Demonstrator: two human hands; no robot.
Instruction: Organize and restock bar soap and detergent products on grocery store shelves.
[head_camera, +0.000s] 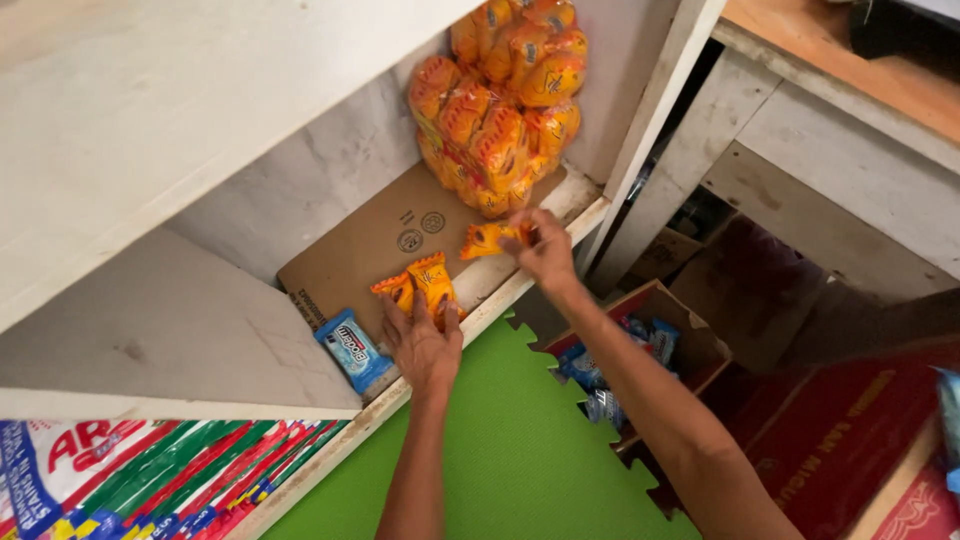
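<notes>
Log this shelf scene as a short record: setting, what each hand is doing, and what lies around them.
Setting: white wooden shelf lined with a flat cardboard sheet, seen from above
Left hand: resting on two small orange snack packets at the shelf's front edge
Right hand: pinching one orange packet above the cardboard
Beside left hand: a blue packet
Behind: a clear bag of orange packets against the back wall
Below: green foam mat; open box of blue packets
</notes>
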